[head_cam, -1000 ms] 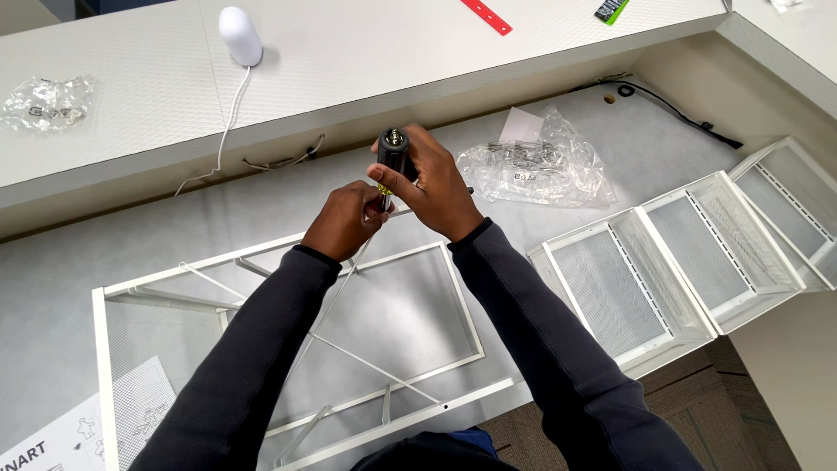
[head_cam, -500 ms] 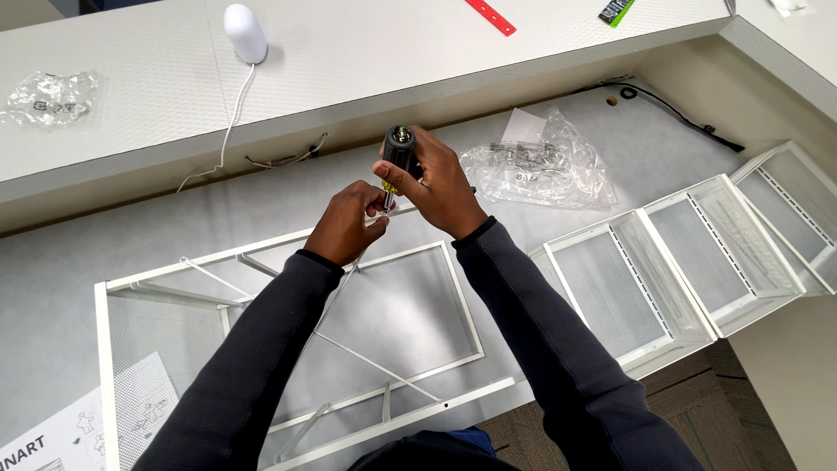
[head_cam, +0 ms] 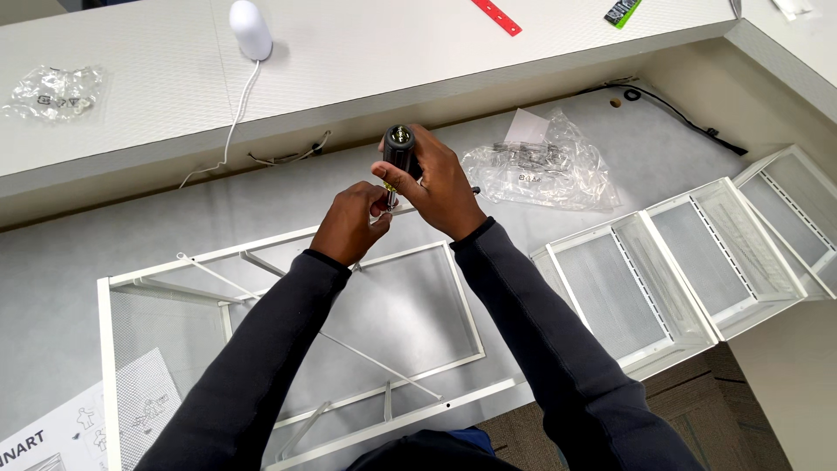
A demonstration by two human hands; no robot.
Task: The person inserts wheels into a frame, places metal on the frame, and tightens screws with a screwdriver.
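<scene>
My right hand [head_cam: 440, 183] grips a black-handled screwdriver [head_cam: 399, 150] held upright, its tip pointing down at the far rail of a white metal mesh frame [head_cam: 288, 331]. My left hand [head_cam: 350, 222] pinches at the frame's rail just below the screwdriver shaft; the shaft's tip and whatever small part is under it are hidden by my fingers. The frame lies flat on a grey table [head_cam: 105, 235], with thin diagonal rods crossing it.
Three white mesh trays [head_cam: 689, 253] lie in a row at the right. A clear plastic bag of hardware [head_cam: 536, 166] sits just beyond my right hand. An instruction sheet [head_cam: 78, 427] lies at lower left. A raised white shelf [head_cam: 349, 52] carries a white rounded device [head_cam: 250, 28] and another bag [head_cam: 52, 92].
Both hands and the screwdriver stay at the same spot on the frame's rail; only slight shifts of the fingers and the view.
</scene>
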